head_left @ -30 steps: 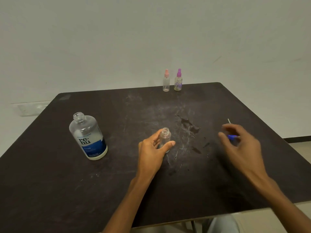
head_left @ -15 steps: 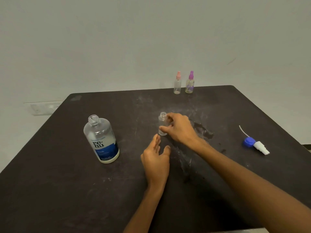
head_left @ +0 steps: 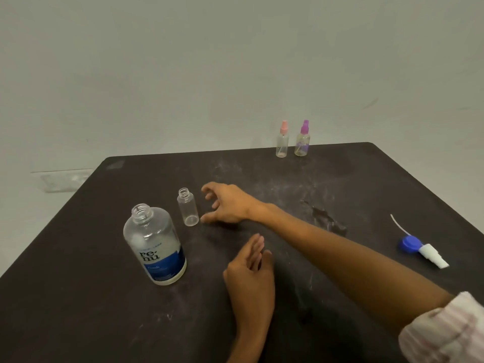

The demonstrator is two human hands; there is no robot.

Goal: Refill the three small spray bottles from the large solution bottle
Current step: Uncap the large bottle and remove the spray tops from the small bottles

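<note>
Step in hand, as judged: pour from the big bottle into the small bottle. Both stand upright and uncapped on the table, near each other but apart. Steady the small bottle low on its body with one hand, since it looks light and easy to tip. Lift the big bottle with the other hand, bring its mouth close over the narrow neck, and tilt slowly (a fast pour probably overshoots so small an opening).

The right hand is just right of the small bottle, fingers loosely spread and curved, gripping nothing; whether the thumb tip touches the bottle's base cannot be told. The left hand lies nearer the person, fingers straight, empty, right of the big bottle and apart from it.

The blue spray cap lies well to the right. The pink bottle and purple bottle stand capped at the far edge.
</note>
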